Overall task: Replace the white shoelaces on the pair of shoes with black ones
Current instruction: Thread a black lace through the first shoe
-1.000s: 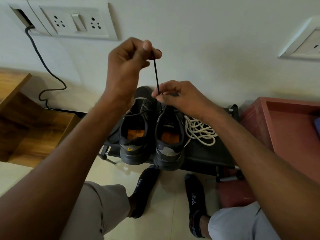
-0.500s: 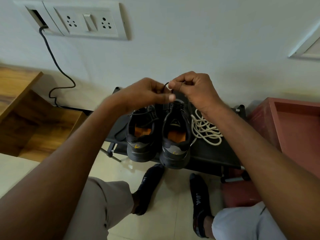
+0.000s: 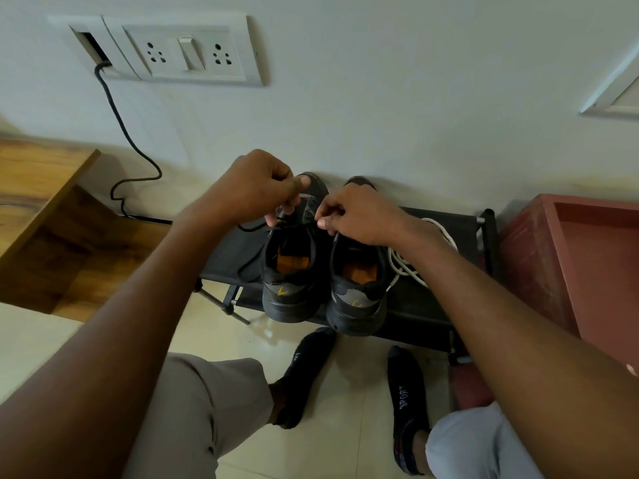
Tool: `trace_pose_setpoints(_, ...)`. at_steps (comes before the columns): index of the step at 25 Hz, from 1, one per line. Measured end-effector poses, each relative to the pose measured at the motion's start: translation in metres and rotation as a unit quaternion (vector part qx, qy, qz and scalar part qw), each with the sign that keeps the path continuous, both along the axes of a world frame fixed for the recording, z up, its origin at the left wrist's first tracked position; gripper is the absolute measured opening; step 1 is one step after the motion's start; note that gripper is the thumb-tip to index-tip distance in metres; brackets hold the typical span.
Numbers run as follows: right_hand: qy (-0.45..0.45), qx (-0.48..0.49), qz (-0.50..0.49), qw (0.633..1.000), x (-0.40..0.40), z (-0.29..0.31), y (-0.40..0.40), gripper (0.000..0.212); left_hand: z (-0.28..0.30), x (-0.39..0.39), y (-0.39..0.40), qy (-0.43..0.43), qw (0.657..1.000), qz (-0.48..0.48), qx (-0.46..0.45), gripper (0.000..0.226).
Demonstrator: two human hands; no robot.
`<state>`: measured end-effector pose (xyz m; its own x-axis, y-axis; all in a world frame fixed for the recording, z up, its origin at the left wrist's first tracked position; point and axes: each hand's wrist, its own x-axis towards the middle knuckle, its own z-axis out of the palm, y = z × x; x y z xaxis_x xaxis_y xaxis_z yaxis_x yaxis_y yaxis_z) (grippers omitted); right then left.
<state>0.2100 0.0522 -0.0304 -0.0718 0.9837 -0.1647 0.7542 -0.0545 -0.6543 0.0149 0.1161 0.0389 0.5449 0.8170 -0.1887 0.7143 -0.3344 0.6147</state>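
Both hands' fingers (image 3: 304, 183) seemingly pinch black lace (image 3: 252, 227); white laces (image 3: 404, 264) lie beside shoes (image 3: 294, 281).

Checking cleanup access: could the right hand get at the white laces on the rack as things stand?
Probably yes. The white laces lie uncovered beside the right shoe, just under the right hand's forearm; it must first release the black lace.

The right hand (image 3: 359, 216) hides the right shoe's (image 3: 358, 292) lacing; white laces (image 3: 403, 267) vanish behind that forearm, mid-frame.
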Motion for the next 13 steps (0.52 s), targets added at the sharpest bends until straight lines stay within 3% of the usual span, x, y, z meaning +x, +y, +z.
trace_pose_setpoints(3,0.162,0.005,-0.076,0.984,0.003,0.009,-0.001,0.009,-0.003,-0.008,0.006,0.016,0.998,0.042,0.049,0.038)
trace_pose_setpoints(6,0.349,0.043,-0.198,0.915,0.016,0.023,-0.006,0.011,-0.002,-0.005,0.004,-0.007,0.997,0.06,0.039,0.044)
trace_pose_setpoints(9,0.404,0.061,-0.223,0.885,0.027,0.033,-0.012,0.015,-0.001,0.011,-0.003,-0.074,0.994,0.086,-0.002,0.048)
trace_pose_setpoints(11,0.394,0.048,-0.194,0.897,0.028,0.032,-0.016,0.019,-0.003,0.023,-0.007,-0.094,0.991,0.085,-0.031,0.047)
trace_pose_setpoints(13,0.355,0.048,-0.173,0.918,0.025,0.027,-0.015,0.022,-0.01,0.03,-0.007,-0.045,0.998,0.048,-0.003,0.039)
